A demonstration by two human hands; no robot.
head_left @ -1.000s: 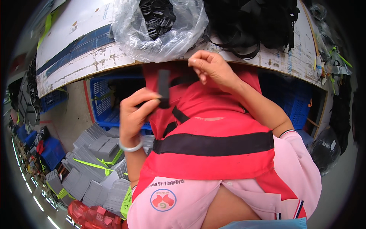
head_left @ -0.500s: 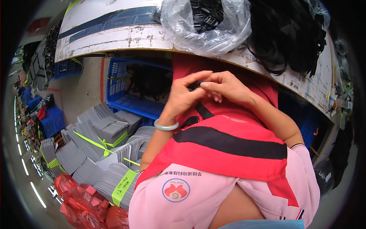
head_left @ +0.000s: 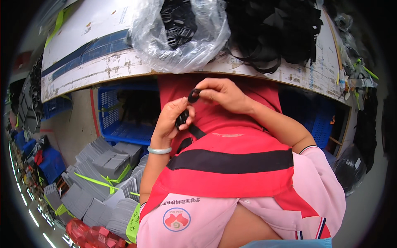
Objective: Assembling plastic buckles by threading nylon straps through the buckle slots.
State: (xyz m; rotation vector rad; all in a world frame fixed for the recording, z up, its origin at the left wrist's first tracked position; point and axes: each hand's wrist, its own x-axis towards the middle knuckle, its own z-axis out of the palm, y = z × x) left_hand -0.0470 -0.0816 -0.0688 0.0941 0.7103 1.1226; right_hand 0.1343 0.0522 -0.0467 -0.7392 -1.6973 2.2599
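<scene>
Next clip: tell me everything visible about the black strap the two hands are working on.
The black strap is a narrow, flat band, seemingly woven webbing. It runs diagonally down over the red apron. The left hand pinches its upper part; the right hand holds a small black ring-shaped piece at its top end. How the ring joins the strap cannot be told.

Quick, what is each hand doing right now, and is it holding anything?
Left hand: closed, pinching a black strap with a small black piece on it.
Right hand: closed, fingertips gripping a small black plastic ring.
</scene>
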